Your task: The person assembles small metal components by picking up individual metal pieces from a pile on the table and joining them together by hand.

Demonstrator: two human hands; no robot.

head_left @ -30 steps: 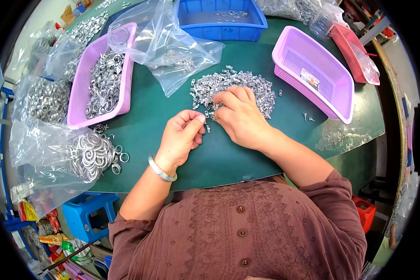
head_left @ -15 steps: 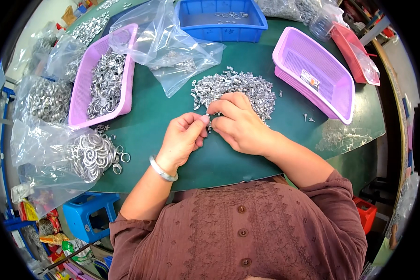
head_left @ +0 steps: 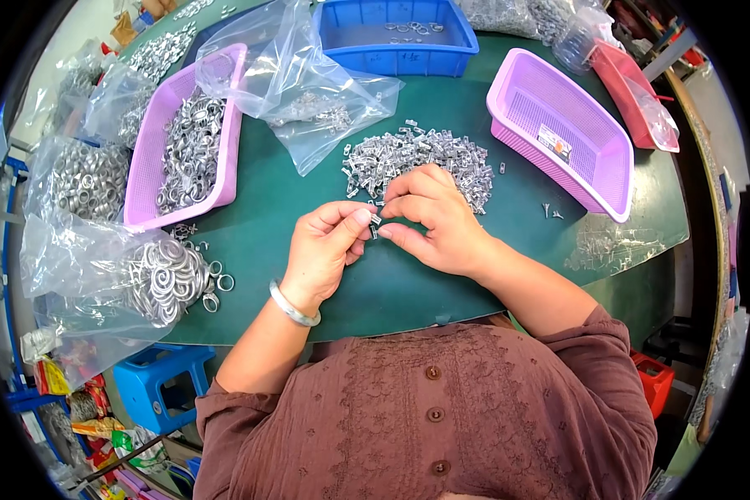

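My left hand (head_left: 327, 242), with a pale bangle (head_left: 292, 305) at its wrist, pinches a small silver metal piece (head_left: 376, 220) between thumb and forefinger. Just to the right of that piece is my right hand (head_left: 437, 221). Its thumb and forefinger stand apart, and I see nothing between them. Behind both hands lies a heap of small silver metal pieces (head_left: 425, 154), which look rectangular with openings in them. Another small silver piece (head_left: 373, 233) shows just below the pinched one; whether the two are joined I cannot make out.
At the left, a purple basket (head_left: 229, 158) holds silver parts, with clear bags (head_left: 37, 250) of rings around it. A purple basket (head_left: 508, 125) stands right, beside a red tray (head_left: 633, 104). A blue bin (head_left: 392, 60) and clear bag (head_left: 308, 137) lie behind the heap on the green table (head_left: 375, 304).
My right thumb and forefinger have spread and drawn slightly away from the left fingertips. The metal piece in my left hand now shows more. The left hand has barely moved.
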